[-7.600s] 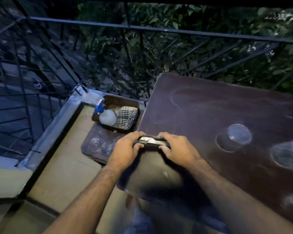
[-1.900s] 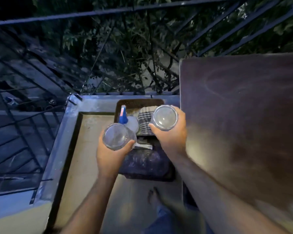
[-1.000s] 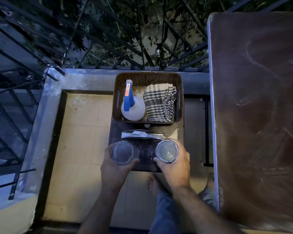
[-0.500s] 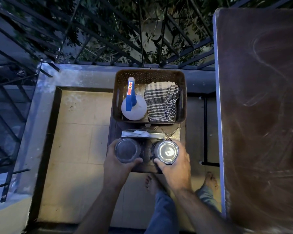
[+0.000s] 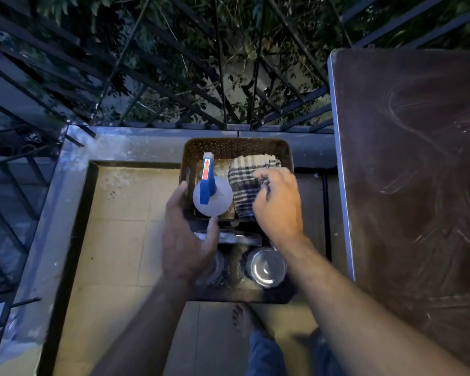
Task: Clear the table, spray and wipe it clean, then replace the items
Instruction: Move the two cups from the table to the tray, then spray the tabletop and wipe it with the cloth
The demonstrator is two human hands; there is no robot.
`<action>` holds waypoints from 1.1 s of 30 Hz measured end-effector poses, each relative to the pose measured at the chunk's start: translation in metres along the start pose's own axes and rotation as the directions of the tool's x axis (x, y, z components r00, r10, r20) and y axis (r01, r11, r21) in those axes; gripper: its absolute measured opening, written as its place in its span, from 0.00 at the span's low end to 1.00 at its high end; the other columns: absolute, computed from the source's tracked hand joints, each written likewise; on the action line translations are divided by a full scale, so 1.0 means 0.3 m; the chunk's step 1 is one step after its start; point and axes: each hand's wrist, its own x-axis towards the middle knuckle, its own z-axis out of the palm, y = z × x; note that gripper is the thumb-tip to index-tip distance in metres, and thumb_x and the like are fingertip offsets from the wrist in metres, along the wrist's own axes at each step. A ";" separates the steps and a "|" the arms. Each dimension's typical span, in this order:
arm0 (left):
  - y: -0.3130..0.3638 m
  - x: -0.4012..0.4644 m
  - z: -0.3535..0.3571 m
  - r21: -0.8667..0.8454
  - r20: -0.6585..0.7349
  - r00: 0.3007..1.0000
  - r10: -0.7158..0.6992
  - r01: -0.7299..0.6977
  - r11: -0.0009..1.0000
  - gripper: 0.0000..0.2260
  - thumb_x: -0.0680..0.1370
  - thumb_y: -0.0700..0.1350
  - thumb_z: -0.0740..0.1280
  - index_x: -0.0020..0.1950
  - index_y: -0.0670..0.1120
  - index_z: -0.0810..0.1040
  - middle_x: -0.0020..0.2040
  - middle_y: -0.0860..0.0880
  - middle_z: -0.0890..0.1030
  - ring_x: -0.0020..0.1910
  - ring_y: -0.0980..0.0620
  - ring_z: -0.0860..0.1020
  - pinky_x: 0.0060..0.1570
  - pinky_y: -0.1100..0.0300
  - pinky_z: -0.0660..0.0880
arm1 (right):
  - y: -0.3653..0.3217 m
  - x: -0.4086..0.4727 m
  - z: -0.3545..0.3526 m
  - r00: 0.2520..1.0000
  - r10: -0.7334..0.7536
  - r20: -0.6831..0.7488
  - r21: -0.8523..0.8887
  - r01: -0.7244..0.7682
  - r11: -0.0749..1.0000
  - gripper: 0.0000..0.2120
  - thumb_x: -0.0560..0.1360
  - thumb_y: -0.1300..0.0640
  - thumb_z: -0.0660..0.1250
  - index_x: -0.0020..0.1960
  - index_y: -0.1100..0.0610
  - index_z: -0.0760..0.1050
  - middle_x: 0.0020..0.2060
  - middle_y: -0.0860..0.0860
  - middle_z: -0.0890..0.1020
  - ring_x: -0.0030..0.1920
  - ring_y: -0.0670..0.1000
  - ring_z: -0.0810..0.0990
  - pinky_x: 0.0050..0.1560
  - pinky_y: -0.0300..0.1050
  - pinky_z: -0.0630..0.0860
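- The left hand (image 5: 186, 240) is spread open with relaxed fingers, grasping nothing — it hovers just beside the spray bottle (image 5: 210, 195), thumb near the bottle's base and fingertips by the basket's left wall.
- The right hand (image 5: 278, 203) reaches over the striped cloth (image 5: 242, 191); its fingers are loosely bent above the cloth, and whether they touch or pinch it I cannot tell — the hand is blurred.
- Bottle and cloth stand side by side in the brown perforated basket (image 5: 236, 147), bottle on the left, cloth on the right.
- The basket sits on the far part of a low stool (image 5: 255, 297).
- Nearer on the stool stand two glasses: one (image 5: 266, 267) in plain view under the right forearm, the other (image 5: 217, 267) mostly hidden by the left hand.
- A thin flat item (image 5: 236, 237) lies between basket and glasses.
- The table (image 5: 418, 185) at right is dark, its top marked with pale smears.
- A bare foot (image 5: 242, 318) shows below the stool.
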 end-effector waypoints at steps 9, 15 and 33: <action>0.011 0.186 0.073 -0.075 0.183 0.950 -0.252 0.270 0.960 0.23 0.72 0.47 0.77 0.64 0.57 0.74 0.50 0.58 0.80 0.51 0.57 0.79 0.59 0.49 0.79 | 0.118 0.179 0.182 0.756 0.218 0.617 -0.482 0.145 0.864 0.58 0.69 0.29 0.69 0.82 0.54 0.41 0.82 0.52 0.41 0.80 0.61 0.39 0.80 0.58 0.43; -0.001 0.231 0.110 -0.089 0.214 0.959 -0.185 0.207 0.974 0.16 0.75 0.49 0.75 0.55 0.63 0.72 0.51 0.56 0.80 0.52 0.54 0.79 0.55 0.51 0.78 | 0.136 0.193 0.245 0.689 0.331 0.644 -0.549 0.116 0.828 0.55 0.75 0.39 0.69 0.80 0.53 0.30 0.78 0.52 0.29 0.78 0.63 0.31 0.79 0.63 0.39; 0.412 0.202 0.053 -0.327 -0.098 0.994 -0.038 0.004 0.945 0.03 0.75 0.49 0.69 0.47 0.53 0.77 0.40 0.56 0.77 0.39 0.58 0.76 0.45 0.60 0.74 | -0.015 0.134 -0.293 0.679 0.158 0.717 0.697 -0.708 -0.116 0.24 0.77 0.66 0.47 0.67 0.74 0.70 0.51 0.67 0.83 0.44 0.61 0.85 0.42 0.51 0.84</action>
